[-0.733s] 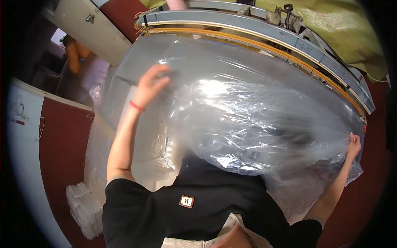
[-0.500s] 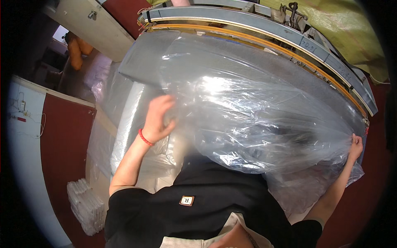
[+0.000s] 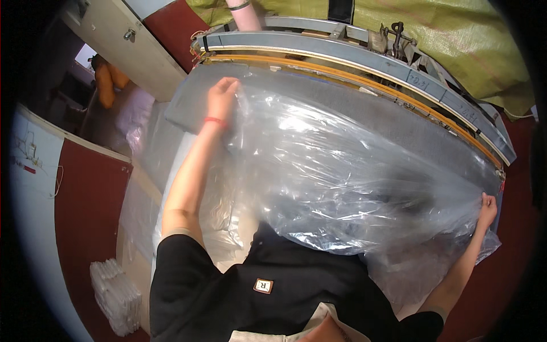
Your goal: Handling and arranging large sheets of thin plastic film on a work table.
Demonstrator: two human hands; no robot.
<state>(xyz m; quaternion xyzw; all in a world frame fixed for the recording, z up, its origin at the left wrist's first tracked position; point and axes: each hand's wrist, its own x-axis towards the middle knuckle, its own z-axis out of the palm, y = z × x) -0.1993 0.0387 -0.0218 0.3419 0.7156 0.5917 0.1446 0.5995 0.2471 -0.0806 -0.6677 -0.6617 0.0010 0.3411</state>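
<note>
A large sheet of clear plastic film stretches between my two hands, over the front of a grey padded work surface. Near the surface's left end, my left hand, with a red bracelet at the wrist, pinches the film's upper left edge. Over at the right end, my right hand has its fingers closed on the gathered right edge. The film is wrinkled and shiny, and its lower part hangs down in front of my body. A loose corner dangles below my right hand.
A long metal sealing bar with an orange strip runs along the back. At lower left lies a stack of folded clear plastic. A door stands at upper left; yellow-green woven sheeting hangs behind.
My left hand has moved up and away from me and now pinches the film's edge; before, its fingers were apart. The film's left side has shifted with it. My right hand keeps its grip.
</note>
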